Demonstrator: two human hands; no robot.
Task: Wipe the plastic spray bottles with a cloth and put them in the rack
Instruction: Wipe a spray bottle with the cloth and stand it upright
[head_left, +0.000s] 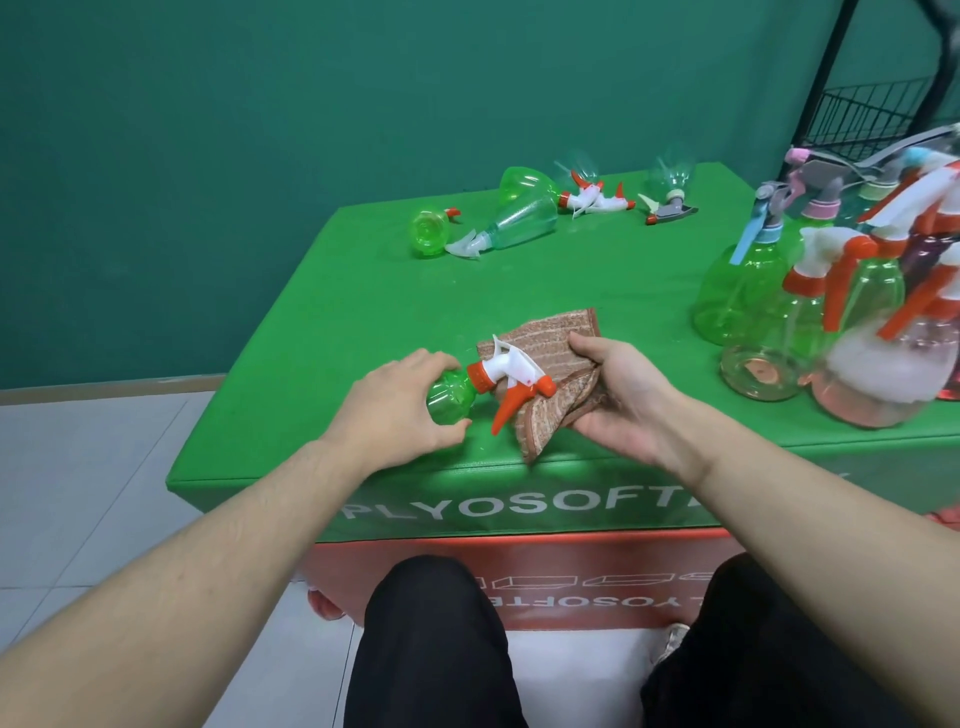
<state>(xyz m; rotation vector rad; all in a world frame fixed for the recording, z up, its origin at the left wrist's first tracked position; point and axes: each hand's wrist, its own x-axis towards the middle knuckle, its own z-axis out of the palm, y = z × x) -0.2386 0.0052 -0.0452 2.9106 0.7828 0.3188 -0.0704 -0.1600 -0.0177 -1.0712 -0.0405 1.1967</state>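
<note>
Black-trousered knees (431, 613), bottle-gripping left hand (400, 405)

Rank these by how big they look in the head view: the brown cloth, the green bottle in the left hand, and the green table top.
1. Table top, by far.
2. Cloth.
3. Bottle, though the left hand hides much of it, so second and third are unsure.
</note>
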